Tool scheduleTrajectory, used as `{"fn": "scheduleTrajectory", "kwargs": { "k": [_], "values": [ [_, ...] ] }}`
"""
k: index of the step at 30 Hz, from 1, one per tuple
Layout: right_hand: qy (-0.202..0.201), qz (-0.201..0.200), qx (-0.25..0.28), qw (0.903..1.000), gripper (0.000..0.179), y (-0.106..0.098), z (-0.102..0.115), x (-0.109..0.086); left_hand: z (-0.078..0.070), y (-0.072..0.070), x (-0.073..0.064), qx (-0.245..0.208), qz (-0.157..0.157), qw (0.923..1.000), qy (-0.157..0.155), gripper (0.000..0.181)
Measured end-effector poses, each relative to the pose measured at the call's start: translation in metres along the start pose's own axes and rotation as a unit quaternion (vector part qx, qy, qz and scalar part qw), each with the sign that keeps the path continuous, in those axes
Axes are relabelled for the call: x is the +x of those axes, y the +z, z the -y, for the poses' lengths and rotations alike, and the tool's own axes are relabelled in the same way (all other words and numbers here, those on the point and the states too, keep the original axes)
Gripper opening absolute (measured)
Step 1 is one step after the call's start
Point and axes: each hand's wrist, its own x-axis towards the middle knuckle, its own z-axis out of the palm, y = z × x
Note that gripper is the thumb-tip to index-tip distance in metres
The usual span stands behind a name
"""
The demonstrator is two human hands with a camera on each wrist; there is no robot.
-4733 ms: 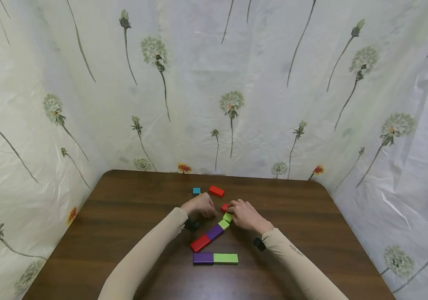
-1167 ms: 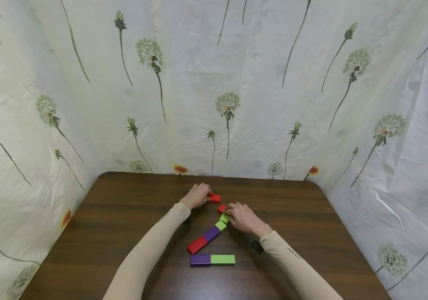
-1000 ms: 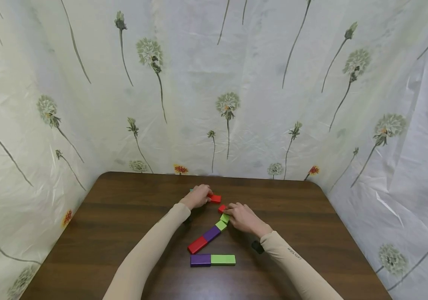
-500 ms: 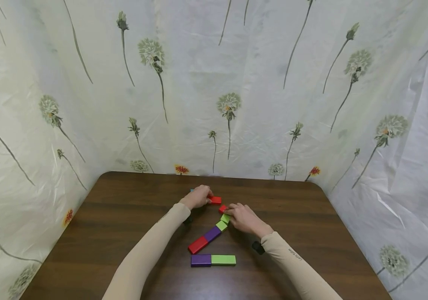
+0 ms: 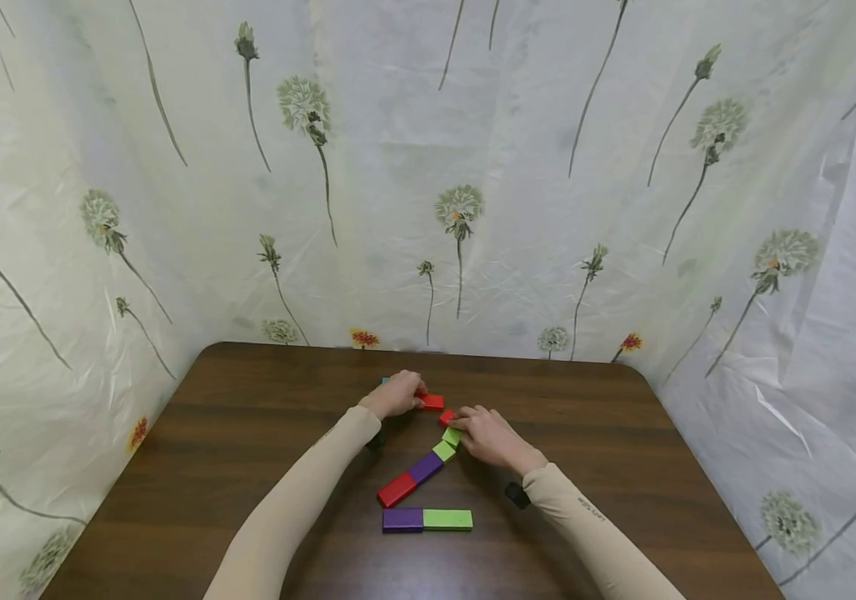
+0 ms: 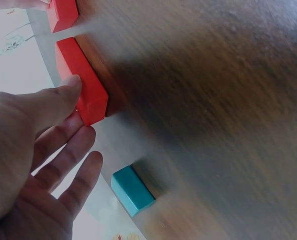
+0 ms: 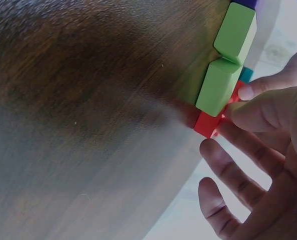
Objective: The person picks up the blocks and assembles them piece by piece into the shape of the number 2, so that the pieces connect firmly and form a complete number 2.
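now left hand (image 5: 395, 394) pinches long red block (image 5: 431, 402) on table (image 5: 247, 417), teal block (image 6: 132, 190) at its 9 o'clock. right hand (image 5: 489, 435) pinches small red block (image 5: 446, 417), touching green blocks (image 7: 227, 65) at its 5 o'clock.

A dark brown wooden bench (image 5: 262, 433) with rounded far corners fills the lower middle of the head view. Pale, creased sheeting (image 5: 397, 150) printed with long-stemmed dandelion heads and a few small orange flowers hangs behind it and down both sides. The light is soft and even.
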Motion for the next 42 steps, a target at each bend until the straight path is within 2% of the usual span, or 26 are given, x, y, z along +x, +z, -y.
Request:
{"fn": "scheduleTrajectory", "kwargs": {
  "k": [18, 31, 42],
  "values": [
    [-0.003, -0.002, 0.008, 1.0, 0.03, -0.0027, -0.0015, 0.0006, -0.0019, -0.0021, 0.0027, 0.001, 0.006, 0.9999, 0.008, 0.022],
    [-0.003, -0.006, 0.003, 1.0, 0.029, -0.0005, -0.0021, 0.0012, -0.005, -0.0047, -0.0006, -0.003, 0.012, 0.9998, 0.014, 0.024],
    [-0.004, -0.005, 0.009, 0.9999, 0.029, 0.001, -0.0006, 0.0001, -0.0051, -0.0038, -0.0016, -0.016, 0.022, 0.9996, 0.003, 0.021]
  ]
}}
